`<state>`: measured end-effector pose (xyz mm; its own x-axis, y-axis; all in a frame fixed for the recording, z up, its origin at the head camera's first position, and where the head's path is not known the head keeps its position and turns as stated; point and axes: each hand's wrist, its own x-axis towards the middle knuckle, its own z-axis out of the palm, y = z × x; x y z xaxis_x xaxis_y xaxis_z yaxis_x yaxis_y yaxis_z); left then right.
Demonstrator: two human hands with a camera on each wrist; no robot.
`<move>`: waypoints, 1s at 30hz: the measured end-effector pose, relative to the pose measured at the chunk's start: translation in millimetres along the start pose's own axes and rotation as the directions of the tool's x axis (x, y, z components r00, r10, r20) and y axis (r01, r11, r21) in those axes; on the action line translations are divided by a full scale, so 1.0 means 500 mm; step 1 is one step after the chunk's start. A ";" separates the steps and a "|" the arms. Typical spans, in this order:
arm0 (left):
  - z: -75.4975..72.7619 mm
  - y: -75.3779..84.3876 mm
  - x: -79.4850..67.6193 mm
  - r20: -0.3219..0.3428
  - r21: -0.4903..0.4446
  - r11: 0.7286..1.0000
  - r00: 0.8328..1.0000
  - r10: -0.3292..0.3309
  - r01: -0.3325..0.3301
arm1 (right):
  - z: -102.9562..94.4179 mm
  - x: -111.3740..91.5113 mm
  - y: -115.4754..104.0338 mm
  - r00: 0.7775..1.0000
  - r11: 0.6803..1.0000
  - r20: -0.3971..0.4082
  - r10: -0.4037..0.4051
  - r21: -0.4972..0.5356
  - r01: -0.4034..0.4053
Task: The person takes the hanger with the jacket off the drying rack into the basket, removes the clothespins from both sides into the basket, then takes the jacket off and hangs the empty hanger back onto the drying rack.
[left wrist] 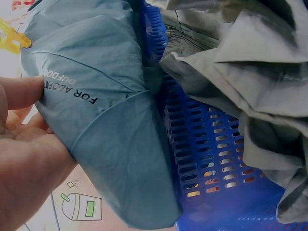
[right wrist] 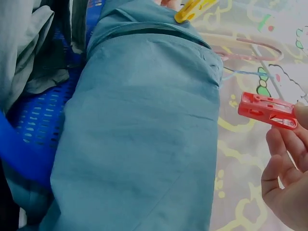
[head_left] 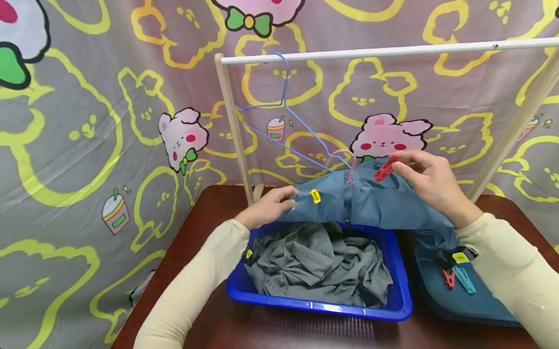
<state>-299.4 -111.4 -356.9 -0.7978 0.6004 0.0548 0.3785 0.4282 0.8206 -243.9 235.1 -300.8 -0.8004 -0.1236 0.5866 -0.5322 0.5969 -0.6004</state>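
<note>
A blue-grey jacket (head_left: 374,203) lies across the back of the blue basket, a pink hanger (head_left: 349,164) showing its hook at the collar. At the jacket's left end, my left hand (head_left: 269,205) pinches the cloth between thumb and fingers, beside printed lettering (left wrist: 70,91) in the left wrist view. A yellow clothespin (head_left: 315,196) grips the jacket left of the collar. Over the jacket's right side, my right hand (head_left: 436,185) holds a red clothespin (right wrist: 264,110) between thumb and fingers, apart from the cloth in the right wrist view.
Grey cloth (head_left: 315,264) fills the blue basket (head_left: 318,308). On the right, a dark teal lid or tray (head_left: 464,310) bears a red clothespin (head_left: 448,278) and a teal clothespin (head_left: 464,280). A blue hanger (head_left: 284,82) hangs from the white rail (head_left: 373,53) behind.
</note>
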 end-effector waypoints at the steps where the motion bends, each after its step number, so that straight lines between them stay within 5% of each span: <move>1: 0.000 0.001 0.001 -0.002 0.005 1.000 1.000 0.003 -0.003 | -0.004 -0.001 0.001 1.000 1.000 0.000 0.013 0.017 -0.013; 9: -0.001 0.003 0.003 -0.059 -0.035 0.999 0.998 -0.017 0.015 | -0.053 -0.023 0.018 0.978 0.981 0.130 0.163 0.085 -0.175; 16: -0.002 -0.003 0.007 -0.071 -0.081 0.997 0.997 -0.008 0.002 | -0.117 -0.047 0.067 0.939 0.966 0.253 0.233 0.054 -0.255; 19: -0.003 -0.005 0.008 -0.068 -0.089 0.996 0.998 -0.003 -0.003 | -0.146 -0.060 0.095 0.934 0.956 0.285 0.215 0.134 -0.261; 22: -0.005 -0.004 0.007 -0.084 -0.091 0.996 0.996 -0.008 0.000 | -0.174 -0.069 0.124 0.930 0.907 0.339 0.140 0.332 -0.257; 26: -0.009 -0.003 0.007 -0.131 -0.070 0.997 0.991 -0.015 0.006 | -0.207 -0.081 0.166 0.900 0.784 0.435 0.017 0.553 -0.282; 30: -0.013 -0.002 0.007 -0.160 -0.053 0.998 0.987 -0.032 0.024 | -0.236 -0.096 0.208 0.844 0.774 0.537 0.000 0.535 -0.340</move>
<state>-305.6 -114.2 -353.8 -0.8742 0.4708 0.1187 0.3340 0.4056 0.8509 -228.2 396.5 -327.2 -0.8234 -0.5298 0.2033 -0.2870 0.0798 -0.9546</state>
